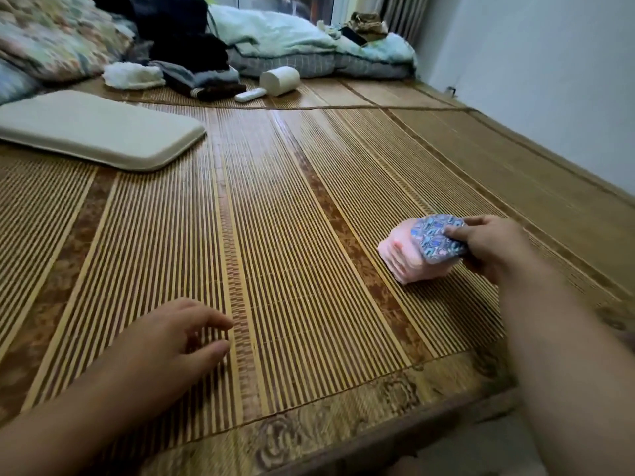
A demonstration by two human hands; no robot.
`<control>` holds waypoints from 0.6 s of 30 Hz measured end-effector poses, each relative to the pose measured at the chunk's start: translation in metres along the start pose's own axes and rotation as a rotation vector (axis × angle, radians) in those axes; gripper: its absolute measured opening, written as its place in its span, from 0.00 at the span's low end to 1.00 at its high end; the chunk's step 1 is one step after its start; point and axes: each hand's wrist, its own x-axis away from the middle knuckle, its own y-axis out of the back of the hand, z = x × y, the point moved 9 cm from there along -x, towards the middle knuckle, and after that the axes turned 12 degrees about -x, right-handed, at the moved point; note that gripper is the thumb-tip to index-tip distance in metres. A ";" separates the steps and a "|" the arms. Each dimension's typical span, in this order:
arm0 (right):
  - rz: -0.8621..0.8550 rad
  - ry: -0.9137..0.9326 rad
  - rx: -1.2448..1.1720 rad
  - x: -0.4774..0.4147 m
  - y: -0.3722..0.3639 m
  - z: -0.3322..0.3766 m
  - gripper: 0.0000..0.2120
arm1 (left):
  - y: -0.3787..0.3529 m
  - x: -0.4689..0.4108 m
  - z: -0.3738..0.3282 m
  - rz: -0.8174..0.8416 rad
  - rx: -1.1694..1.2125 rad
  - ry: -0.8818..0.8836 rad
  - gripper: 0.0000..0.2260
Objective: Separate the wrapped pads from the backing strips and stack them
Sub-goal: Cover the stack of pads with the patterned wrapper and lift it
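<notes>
A stack of pink wrapped pads (pixel 402 257) sits on the bamboo mat (pixel 275 218) at the right. My right hand (pixel 491 245) grips a blue patterned wrapped pad (pixel 436 238) and holds it against the top of the pink stack. My left hand (pixel 178 334) hovers low over the mat at the lower left, fingers spread and holding nothing. No backing strips are visible.
A flat beige cushion (pixel 99 128) lies at the far left. Behind it are a toilet paper roll (pixel 280 80), a white remote (pixel 250 94), folded clothes (pixel 192 63) and bedding (pixel 309 42). The bed's front edge (pixel 395 438) runs below; a white wall (pixel 549 80) stands on the right.
</notes>
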 end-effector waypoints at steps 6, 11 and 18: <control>0.000 0.077 -0.026 -0.007 -0.012 0.001 0.13 | -0.004 0.000 0.005 0.028 0.016 0.026 0.08; -0.098 0.197 0.285 -0.004 -0.012 0.004 0.16 | -0.005 0.001 0.009 0.051 0.053 0.041 0.08; 0.078 -0.034 0.245 -0.004 -0.018 -0.021 0.29 | 0.000 0.003 0.007 0.028 0.042 0.040 0.08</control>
